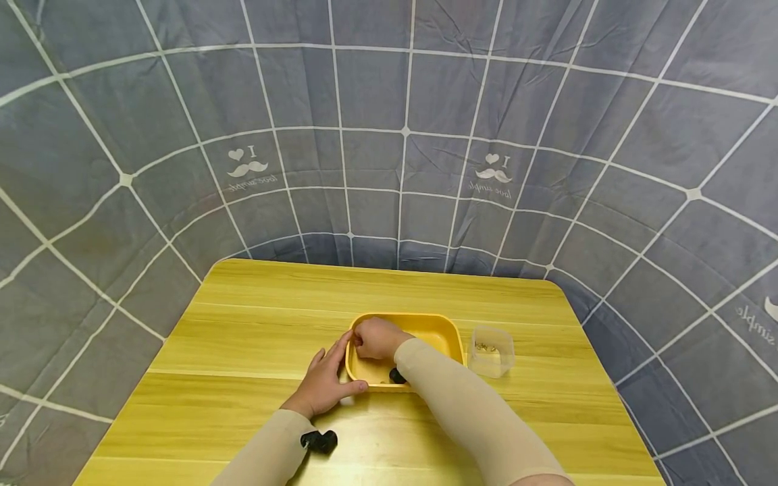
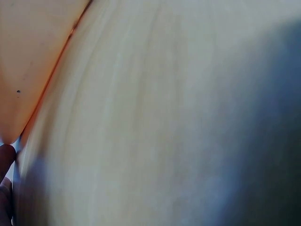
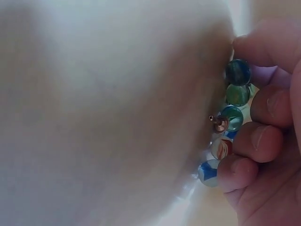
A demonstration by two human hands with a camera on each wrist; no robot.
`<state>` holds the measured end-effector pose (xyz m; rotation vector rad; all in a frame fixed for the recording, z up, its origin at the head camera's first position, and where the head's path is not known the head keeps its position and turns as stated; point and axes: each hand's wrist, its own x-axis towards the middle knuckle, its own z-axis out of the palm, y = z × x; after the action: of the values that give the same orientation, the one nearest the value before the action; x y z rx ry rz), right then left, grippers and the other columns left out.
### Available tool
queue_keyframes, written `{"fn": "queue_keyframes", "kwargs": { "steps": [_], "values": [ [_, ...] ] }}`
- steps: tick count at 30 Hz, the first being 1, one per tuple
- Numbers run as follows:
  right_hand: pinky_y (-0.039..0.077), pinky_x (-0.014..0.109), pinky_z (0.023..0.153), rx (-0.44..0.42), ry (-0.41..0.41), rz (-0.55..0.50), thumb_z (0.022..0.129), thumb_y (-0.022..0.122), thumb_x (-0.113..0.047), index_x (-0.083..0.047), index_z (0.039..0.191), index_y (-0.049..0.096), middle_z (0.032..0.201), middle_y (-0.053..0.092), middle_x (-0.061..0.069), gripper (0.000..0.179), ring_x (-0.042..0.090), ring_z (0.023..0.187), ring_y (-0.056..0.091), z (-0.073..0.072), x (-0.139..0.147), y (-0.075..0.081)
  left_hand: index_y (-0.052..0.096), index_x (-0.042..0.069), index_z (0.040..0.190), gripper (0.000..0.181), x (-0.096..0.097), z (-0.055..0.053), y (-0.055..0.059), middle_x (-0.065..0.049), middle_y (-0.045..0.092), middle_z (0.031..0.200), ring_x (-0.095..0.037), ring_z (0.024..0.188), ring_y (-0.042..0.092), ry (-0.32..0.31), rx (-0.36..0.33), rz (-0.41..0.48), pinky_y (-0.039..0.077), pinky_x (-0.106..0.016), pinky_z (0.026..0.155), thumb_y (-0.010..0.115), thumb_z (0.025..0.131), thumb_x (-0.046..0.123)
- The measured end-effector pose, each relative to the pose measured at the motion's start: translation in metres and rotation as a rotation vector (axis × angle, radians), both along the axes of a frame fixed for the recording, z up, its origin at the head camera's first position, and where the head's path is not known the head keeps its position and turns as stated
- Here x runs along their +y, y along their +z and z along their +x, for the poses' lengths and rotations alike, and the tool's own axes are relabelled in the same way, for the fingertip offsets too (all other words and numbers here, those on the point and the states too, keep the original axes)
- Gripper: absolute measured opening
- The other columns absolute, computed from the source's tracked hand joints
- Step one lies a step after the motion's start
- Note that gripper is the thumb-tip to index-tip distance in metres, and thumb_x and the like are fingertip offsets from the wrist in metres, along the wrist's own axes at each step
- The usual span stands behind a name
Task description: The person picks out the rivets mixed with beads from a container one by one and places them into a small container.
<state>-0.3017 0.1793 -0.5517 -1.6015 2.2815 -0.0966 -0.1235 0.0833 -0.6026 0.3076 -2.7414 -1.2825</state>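
From the yellow tray's (image 1: 434, 331) seven o'clock, a cream left sleeve (image 1: 264, 449) slants up across the wood-grain tabletop (image 1: 255, 364) toward half past one, a small black device (image 1: 319, 442) at its cuff. The left hand (image 1: 325, 383) lies open at the tray's eight o'clock: its fingers stretch toward one o'clock, their tips against the end wall, while the thumb splays out toward three o'clock along the near corner. Over the wall, at the tray's ten o'clock, the right hand (image 1: 378, 339) is down inside, knuckles up and fingers bent under. The right wrist view shows those fingers curled round a row of glass marbles (image 3: 238, 95), gathered against the fingertips, with one digit at the row's twelve o'clock end; a small copper-coloured bead (image 3: 220, 124) sits beside the marbles, on their nine o'clock side. Behind this hand, the right sleeve (image 1: 474, 412) crosses the tray's near rim and runs back toward half past four. At the tray's three o'clock, just beside it, stands a clear plastic box (image 1: 500, 368) holding small gold-coloured bits (image 1: 485, 347), too tiny to identify.
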Motion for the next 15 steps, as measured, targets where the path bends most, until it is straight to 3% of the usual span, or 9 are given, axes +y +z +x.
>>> {"fn": "queue_keyframes", "kwargs": {
  "steps": [7,15],
  "values": [
    [0.033,0.021,0.054,-0.092,-0.007,-0.051,0.092,0.071,-0.014,-0.022,0.068,0.056,0.060,0.044,-0.010,0.030,0.008,0.055,0.042,-0.006,0.007,0.010,0.013,0.025,0.172,0.112,0.003,-0.001,0.003,-0.010,0.030,0.174,-0.034,0.158,0.035,0.003,-0.007,0.011,0.005,-0.061,0.133,0.080,0.088,0.056],
    [0.048,0.021,0.067,-0.092,-0.003,-0.079,0.094,0.071,-0.017,-0.022,0.079,0.070,0.075,0.064,-0.011,0.015,0.008,0.068,0.055,-0.013,0.015,0.026,0.016,0.022,0.171,0.112,0.005,-0.001,0.006,-0.014,0.033,0.172,-0.038,0.157,0.037,0.018,0.007,0.005,0.008,-0.065,0.131,0.081,0.087,0.055]
  ]
}}
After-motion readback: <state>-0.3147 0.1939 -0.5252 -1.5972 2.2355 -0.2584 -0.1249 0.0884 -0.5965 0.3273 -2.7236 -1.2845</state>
